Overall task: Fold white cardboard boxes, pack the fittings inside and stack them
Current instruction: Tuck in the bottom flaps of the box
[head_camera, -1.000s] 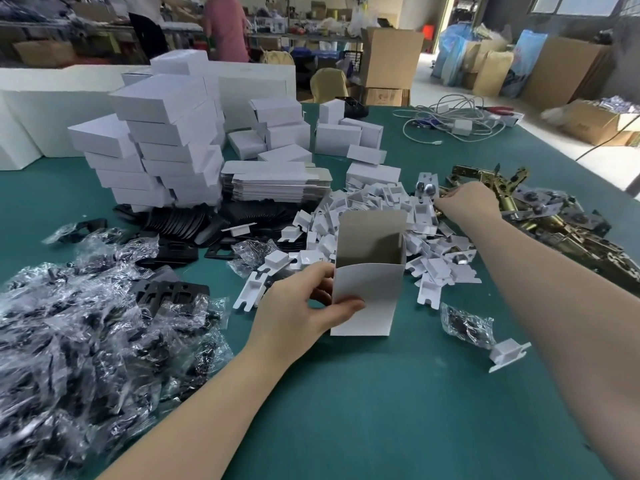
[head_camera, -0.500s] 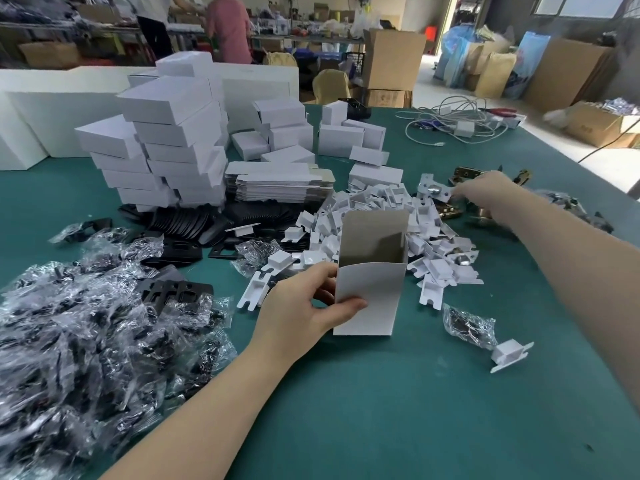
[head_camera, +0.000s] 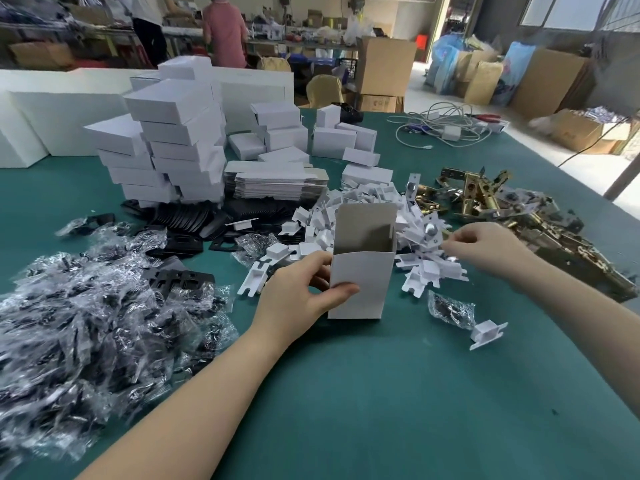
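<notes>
The left hand (head_camera: 298, 292) is gripping the open white box (head_camera: 360, 268) upright at frame centre, thumb across its front. Bare green table (head_camera: 398, 393) is lying open below. The right hand (head_camera: 485, 245), back from the brass fittings (head_camera: 485, 199), is now pinching a white insert (head_camera: 433, 237) just right of the box.

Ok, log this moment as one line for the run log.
left hand grips upright open white cardboard box | right hand pinches white plastic fitting with metal knob | box unpacked
</notes>
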Demonstrator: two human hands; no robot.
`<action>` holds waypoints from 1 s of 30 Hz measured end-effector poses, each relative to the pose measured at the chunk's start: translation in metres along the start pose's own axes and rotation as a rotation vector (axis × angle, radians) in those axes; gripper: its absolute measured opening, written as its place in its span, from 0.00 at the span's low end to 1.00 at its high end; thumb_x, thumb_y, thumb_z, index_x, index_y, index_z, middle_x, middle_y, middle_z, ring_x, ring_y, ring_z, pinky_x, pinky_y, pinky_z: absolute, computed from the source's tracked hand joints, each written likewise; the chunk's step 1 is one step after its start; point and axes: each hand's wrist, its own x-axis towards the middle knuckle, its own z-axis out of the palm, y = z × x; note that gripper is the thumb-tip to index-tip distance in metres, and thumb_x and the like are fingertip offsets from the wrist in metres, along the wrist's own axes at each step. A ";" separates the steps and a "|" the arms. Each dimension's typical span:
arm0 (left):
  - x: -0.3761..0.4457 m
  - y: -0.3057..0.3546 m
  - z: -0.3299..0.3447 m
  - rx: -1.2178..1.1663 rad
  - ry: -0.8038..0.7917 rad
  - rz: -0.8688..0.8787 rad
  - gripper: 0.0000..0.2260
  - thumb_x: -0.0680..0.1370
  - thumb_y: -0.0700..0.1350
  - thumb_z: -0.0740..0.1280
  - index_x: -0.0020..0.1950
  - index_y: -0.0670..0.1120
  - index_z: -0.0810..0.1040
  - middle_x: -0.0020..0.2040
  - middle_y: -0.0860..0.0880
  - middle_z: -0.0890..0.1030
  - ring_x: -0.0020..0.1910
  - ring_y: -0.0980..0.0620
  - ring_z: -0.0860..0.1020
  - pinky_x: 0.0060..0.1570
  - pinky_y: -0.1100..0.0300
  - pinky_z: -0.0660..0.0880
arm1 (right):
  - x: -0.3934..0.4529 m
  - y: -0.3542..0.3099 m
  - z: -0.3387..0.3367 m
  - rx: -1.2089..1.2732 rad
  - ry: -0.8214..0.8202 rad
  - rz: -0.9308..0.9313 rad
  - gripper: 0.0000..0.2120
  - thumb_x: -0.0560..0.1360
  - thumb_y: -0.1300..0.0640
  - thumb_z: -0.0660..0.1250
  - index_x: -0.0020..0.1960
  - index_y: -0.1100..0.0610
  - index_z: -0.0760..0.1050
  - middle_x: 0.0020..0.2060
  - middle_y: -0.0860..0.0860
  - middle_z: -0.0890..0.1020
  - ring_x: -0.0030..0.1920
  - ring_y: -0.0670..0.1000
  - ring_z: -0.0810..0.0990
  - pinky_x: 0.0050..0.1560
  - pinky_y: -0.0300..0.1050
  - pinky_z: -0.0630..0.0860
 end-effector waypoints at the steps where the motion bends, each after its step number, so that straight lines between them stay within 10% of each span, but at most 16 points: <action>1: 0.000 0.000 0.000 -0.001 -0.002 0.001 0.16 0.67 0.65 0.69 0.51 0.62 0.76 0.43 0.60 0.82 0.41 0.60 0.80 0.37 0.68 0.73 | 0.001 0.002 -0.002 0.089 0.020 0.019 0.10 0.77 0.51 0.67 0.43 0.56 0.80 0.38 0.53 0.82 0.33 0.49 0.73 0.33 0.40 0.70; 6: -0.001 0.000 -0.001 0.009 -0.013 -0.005 0.15 0.67 0.65 0.69 0.51 0.63 0.76 0.43 0.61 0.81 0.42 0.60 0.80 0.36 0.68 0.72 | 0.025 0.030 -0.007 0.247 0.239 0.209 0.15 0.79 0.54 0.64 0.50 0.65 0.82 0.38 0.56 0.78 0.38 0.55 0.72 0.40 0.44 0.68; 14: 0.002 -0.002 0.000 0.025 -0.013 -0.012 0.11 0.66 0.66 0.68 0.47 0.71 0.74 0.43 0.62 0.81 0.42 0.61 0.80 0.38 0.65 0.73 | 0.050 0.052 -0.004 -0.219 0.011 0.155 0.16 0.79 0.57 0.65 0.66 0.57 0.77 0.63 0.57 0.79 0.62 0.58 0.77 0.62 0.47 0.71; 30: 0.002 -0.001 -0.001 -0.012 -0.029 -0.008 0.15 0.65 0.65 0.71 0.49 0.66 0.77 0.42 0.61 0.82 0.40 0.60 0.81 0.37 0.70 0.72 | 0.055 0.063 -0.001 -0.347 -0.038 -0.091 0.19 0.79 0.54 0.67 0.69 0.53 0.74 0.57 0.56 0.82 0.53 0.56 0.79 0.58 0.49 0.74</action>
